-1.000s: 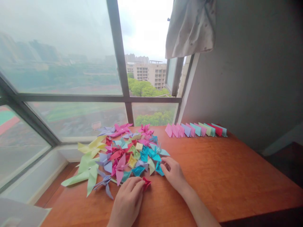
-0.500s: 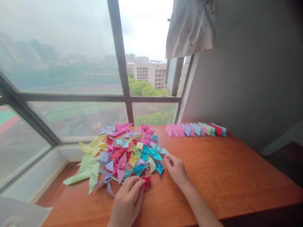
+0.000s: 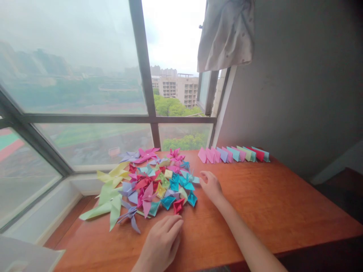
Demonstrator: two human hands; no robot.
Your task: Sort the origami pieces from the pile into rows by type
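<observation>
A small red folded-paper piece lies at the near edge of a colourful heap of paper pinwheels and folded shapes. Just below it, my left hand rests over the table with loosely curled fingers, holding nothing that shows. My right hand is at the heap's right side, thumb and index finger apart, close to the tip of a light blue pinwheel. Whether it touches that tip is unclear. Blue folded pieces and a teal one lie near the red piece. A purple pinwheel is left of my left hand.
On the wooden table, a row of folded paper pieces stands at the back right. Large light green and yellow pinwheels spread at the heap's left. Windows border the table behind; a curtain hangs above.
The red folded piece has left my left hand and now lies against the heap. My left hand has drawn back toward me. My right hand has shifted slightly up.
</observation>
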